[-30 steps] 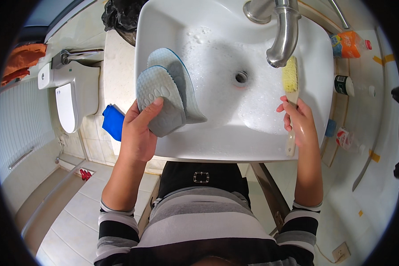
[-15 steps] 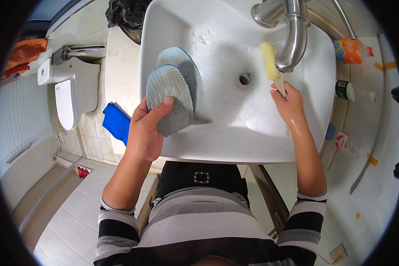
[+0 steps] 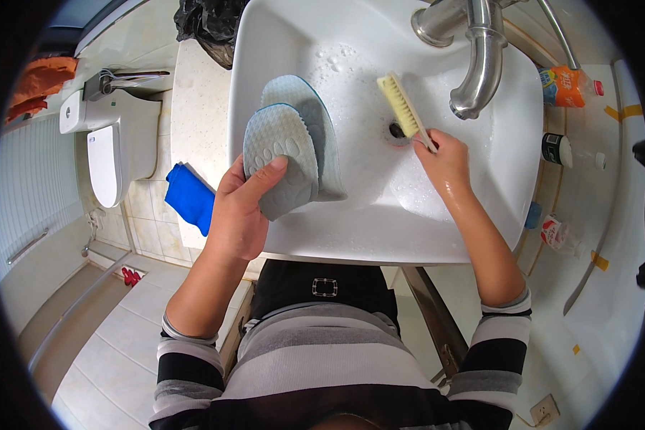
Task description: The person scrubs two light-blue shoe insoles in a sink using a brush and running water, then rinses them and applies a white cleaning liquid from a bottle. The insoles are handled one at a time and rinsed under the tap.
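Note:
Two light grey-blue shoe insoles [image 3: 279,147] with a textured surface are gripped by my left hand [image 3: 245,208], thumb on the front one and the other fanned out behind it. They are held over the left part of a white sink [image 3: 369,236]. My right hand [image 3: 444,165] is closed around the handle of a scrub brush [image 3: 400,106] with pale yellow bristles. The brush tilts up and left above the drain [image 3: 396,131], partly covering it. Soap foam [image 3: 419,193] lies on the basin bottom.
A metal faucet [image 3: 476,72] reaches over the basin's right side. Beyond the right rim stand an orange-labelled bottle [image 3: 566,87], a dark-labelled container [image 3: 554,148] and a clear bottle [image 3: 559,233]. On the left counter lie a blue cloth [image 3: 190,199] and a black plastic bag [image 3: 211,29].
My right hand has drawn the brush left, away from under the faucet, and turned it to slant leftward over the drain. My left hand with the insoles has barely shifted.

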### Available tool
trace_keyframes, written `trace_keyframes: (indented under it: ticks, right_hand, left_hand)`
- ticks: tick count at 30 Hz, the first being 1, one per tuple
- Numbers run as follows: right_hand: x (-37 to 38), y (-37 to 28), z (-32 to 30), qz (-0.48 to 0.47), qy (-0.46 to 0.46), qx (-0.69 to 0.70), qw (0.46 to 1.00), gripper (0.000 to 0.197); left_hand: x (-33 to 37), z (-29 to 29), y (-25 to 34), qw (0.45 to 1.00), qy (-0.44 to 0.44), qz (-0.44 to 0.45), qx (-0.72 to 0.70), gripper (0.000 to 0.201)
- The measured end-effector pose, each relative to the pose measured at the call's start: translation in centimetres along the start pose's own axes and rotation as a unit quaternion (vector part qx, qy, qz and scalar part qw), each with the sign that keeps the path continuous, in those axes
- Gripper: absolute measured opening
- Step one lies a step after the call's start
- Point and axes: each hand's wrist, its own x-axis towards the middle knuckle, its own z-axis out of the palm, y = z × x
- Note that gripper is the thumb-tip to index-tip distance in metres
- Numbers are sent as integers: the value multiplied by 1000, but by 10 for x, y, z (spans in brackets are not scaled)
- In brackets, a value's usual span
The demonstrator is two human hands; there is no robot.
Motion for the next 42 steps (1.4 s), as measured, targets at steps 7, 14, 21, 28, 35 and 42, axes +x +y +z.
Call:
trace_keyframes:
  ticks: [7,14,21,28,35,42]
  right_hand:
    - [16,-14,16,-9,-3,-64,998,20]
    - [21,-10,22,-19,3,-88,996,18]
    - [20,-12,22,-2,3,-81,997,19]
    - [20,-13,19,-1,1,-87,996,18]
    - [21,-13,19,14,-9,-60,998,19]
    - [10,5,-2,-7,-26,87,996,25]
  left_hand:
    - [0,3,-4,999,-28,-13,8,37]
    - [-1,5,-6,999,-44,-14,6,33]
    - [1,5,-6,999,-37,-11,16,37]
    - [1,5,-5,999,-42,-13,13,35]
    - [1,4,-5,999,-39,-13,15,36]
    - [2,3,-5,999,-46,-12,11,36]
